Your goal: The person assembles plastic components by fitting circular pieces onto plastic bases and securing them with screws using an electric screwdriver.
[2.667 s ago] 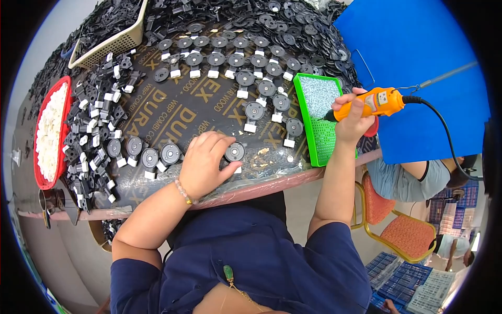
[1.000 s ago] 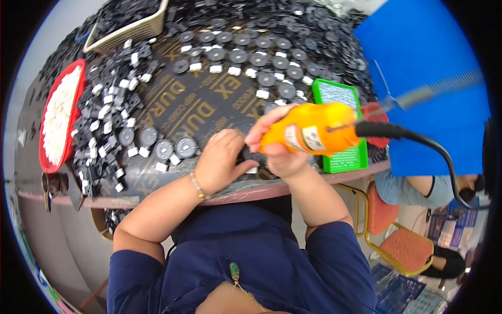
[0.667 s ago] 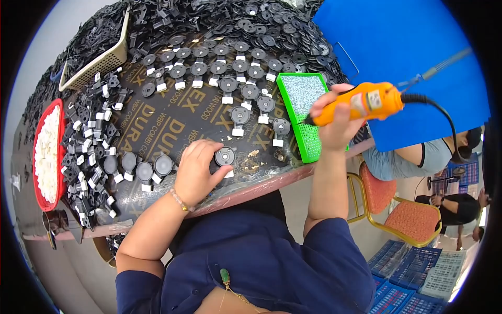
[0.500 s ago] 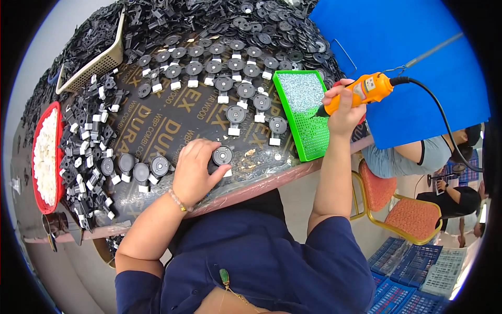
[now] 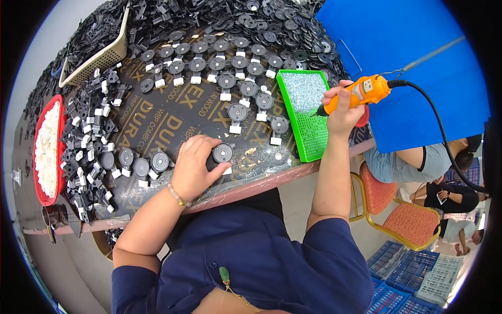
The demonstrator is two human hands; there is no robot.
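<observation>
My left hand [image 5: 192, 168] is closed around a black round-topped plastic part [image 5: 223, 153] with a white end piece, holding it on the table near the front edge. In my right hand [image 5: 344, 116] is an orange electric screwdriver [image 5: 366, 92], its dark tip pointing down-left over the green tray [image 5: 292, 116]. Small silvery screws [image 5: 303, 91] fill the far part of that tray; its near part is a grid of holes. To the left of my left hand stand several similar black parts [image 5: 159, 161] with white ends.
Rows of such parts [image 5: 237, 112] lie beyond my hands, with heaps of black pieces [image 5: 261, 26] behind. On the left are a red basket [image 5: 61, 157] of white pieces and a beige basket [image 5: 99, 62]. A black cord [image 5: 436, 115] hangs from the screwdriver. A person [image 5: 405, 159] sits at the right.
The whole view has shifted slightly. Both hands keep nearly the same place and hold, with the screwdriver tip still over the green tray.
</observation>
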